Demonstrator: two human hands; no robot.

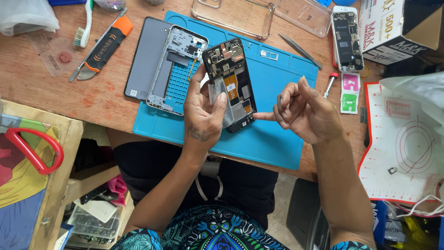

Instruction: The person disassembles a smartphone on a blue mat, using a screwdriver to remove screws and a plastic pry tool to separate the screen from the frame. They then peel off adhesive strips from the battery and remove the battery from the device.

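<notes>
While my left hand point(203, 111) pinches the opened phone point(230, 83) and a clear film strip above the blue mat point(277, 139), my right hand point(303, 111), fingers curled, points at its lower edge. A slip could tear the orange flex cable; circuit boards lie exposed.

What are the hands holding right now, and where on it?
The left hand grips the opened phone by its lower left edge. The right hand holds nothing, one fingertip touching the phone's lower right corner.
</notes>
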